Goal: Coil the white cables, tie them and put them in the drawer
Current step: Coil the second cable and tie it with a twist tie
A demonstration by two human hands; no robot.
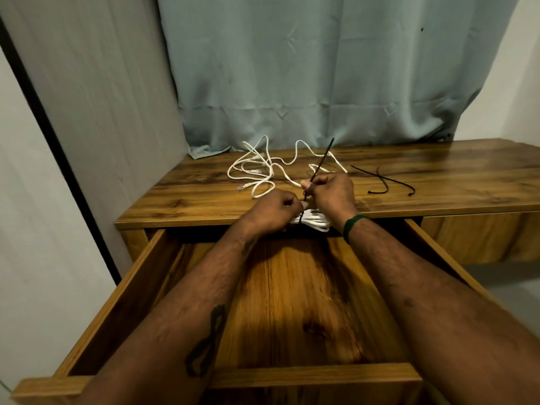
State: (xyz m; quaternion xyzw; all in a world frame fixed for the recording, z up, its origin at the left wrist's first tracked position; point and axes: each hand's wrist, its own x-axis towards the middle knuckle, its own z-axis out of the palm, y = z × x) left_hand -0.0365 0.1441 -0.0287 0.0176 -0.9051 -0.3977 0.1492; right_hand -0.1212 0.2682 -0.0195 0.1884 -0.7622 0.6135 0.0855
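1. White cable, already wound into a tight bundle, lies at the front edge of the desk, just above the open drawer and between the two hands.
2. The left hand holds the bundle down, its fingers curled and pinching at the base of a black cable tie. The right hand has its fingers pressed together on the tie's shank, and the free tail stands up and back towards the curtain.
3. The step in hand looks like tying the first coil. Next, the tail likely needs a steady pull until the loop bites snugly, with the left hand bracing so the turns do not spring apart. Then the bundle can drop into the drawer.
4. A second white cable sprawls loose on the desk behind the hands, uncoiled, one plug showing at its near end. Two spare black ties lie to the right, well apart from the hands.
5. Both forearms reach over the drawer, whose wooden floor shows beneath them and whose side walls flank them. The desk's lip sits right under the bundle, so a slip would probably land it in the drawer. Above the hands the way looks free for pulling.
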